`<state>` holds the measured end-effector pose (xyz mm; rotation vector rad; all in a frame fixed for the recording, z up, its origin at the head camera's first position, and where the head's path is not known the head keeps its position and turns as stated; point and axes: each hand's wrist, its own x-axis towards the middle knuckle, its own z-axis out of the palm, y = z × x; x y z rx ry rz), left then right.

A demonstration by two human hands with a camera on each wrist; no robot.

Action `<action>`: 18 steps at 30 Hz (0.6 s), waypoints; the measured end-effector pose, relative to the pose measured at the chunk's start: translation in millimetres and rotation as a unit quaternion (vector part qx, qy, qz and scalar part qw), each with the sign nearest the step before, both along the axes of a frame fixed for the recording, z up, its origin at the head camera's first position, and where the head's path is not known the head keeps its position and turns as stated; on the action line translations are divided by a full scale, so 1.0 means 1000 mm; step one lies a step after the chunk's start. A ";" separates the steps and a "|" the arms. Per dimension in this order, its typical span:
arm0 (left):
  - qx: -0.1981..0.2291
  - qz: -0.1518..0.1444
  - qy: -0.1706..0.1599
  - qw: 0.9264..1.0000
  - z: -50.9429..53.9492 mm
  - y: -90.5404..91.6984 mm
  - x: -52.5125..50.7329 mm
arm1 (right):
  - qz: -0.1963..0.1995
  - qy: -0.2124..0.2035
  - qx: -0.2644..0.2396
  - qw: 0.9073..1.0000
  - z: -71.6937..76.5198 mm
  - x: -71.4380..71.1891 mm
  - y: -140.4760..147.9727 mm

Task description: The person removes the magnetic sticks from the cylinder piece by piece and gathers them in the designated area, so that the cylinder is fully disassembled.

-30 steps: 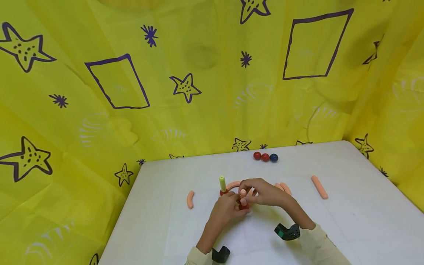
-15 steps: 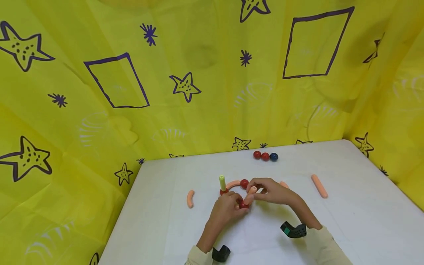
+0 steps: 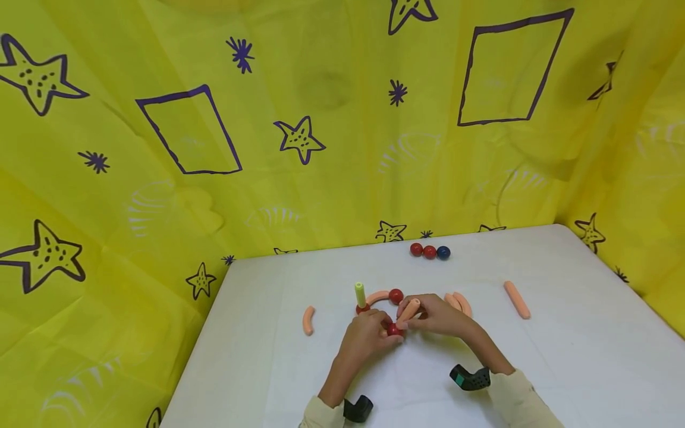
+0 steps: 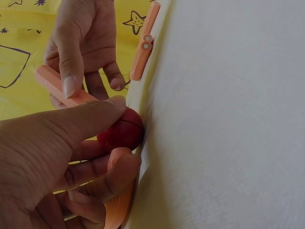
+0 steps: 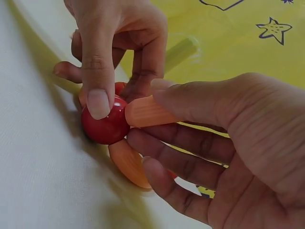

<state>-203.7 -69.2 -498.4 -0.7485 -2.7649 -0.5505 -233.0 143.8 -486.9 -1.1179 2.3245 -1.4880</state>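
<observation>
My left hand holds a red ball between thumb and fingers, low at the tabletop. My right hand pinches a straight orange stick, tilted, its lower end against that ball. A curved orange piece meets the ball from below in the right wrist view. Just beyond my hands, a light green stick stands upright on another red ball. From there a curved orange piece runs to a further red ball. My left hand hides part of this arrangement.
On the white table a curved orange piece lies left, and a pair of orange pieces right of my hands. Farther right is a straight orange stick. At the back are two red balls and a blue ball.
The orange stick has gone from nearly upright to leaning right, with my right hand shifting right. The far red ball has come into view. My left hand stays almost still.
</observation>
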 end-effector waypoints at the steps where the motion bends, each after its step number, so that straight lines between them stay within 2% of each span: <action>1: 0.001 0.000 0.000 1.000 0.000 0.000 0.000 | 0.003 0.007 -0.005 1.000 0.000 0.000 0.000; 11: 0.011 -0.002 -0.005 1.000 0.002 0.001 0.002 | 0.028 0.052 -0.042 0.997 -0.004 -0.002 0.000; 18: 0.012 -0.001 -0.011 1.000 0.001 0.001 0.001 | 0.021 0.068 -0.035 0.997 -0.005 -0.002 -0.001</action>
